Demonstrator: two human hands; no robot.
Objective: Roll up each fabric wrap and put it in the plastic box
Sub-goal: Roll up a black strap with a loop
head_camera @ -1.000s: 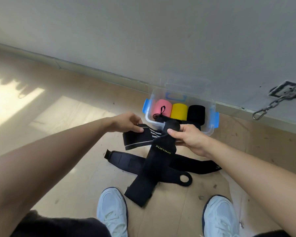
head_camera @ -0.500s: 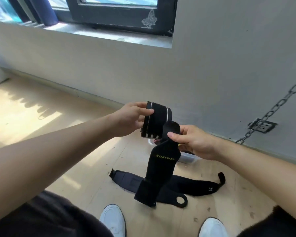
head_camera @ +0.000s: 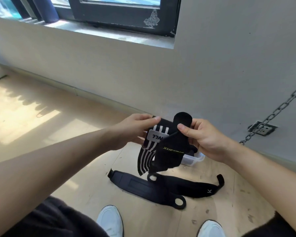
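Head view, looking down past both forearms. The left hand has its fingers curled round a striped wrap — black with white stripes and a grey label — with the thumb laid along its top edge; the loose tail of that wrap hangs down in the air. The right hand pinches a black wrap with yellow lettering between thumb and fingers, just below its rounded upper end, and the rest droops beneath the hand. The two held pieces overlap in the middle; whether they are joined cannot be told.

Behind and below them, by the wall, a corner of the plastic box shows on the wooden floor, mostly hidden by the hanging fabric. Nearer the person, two more unrolled wraps lie crossed on the floor — a looped wrap and a long wrap. White shoes sit at the bottom edge.
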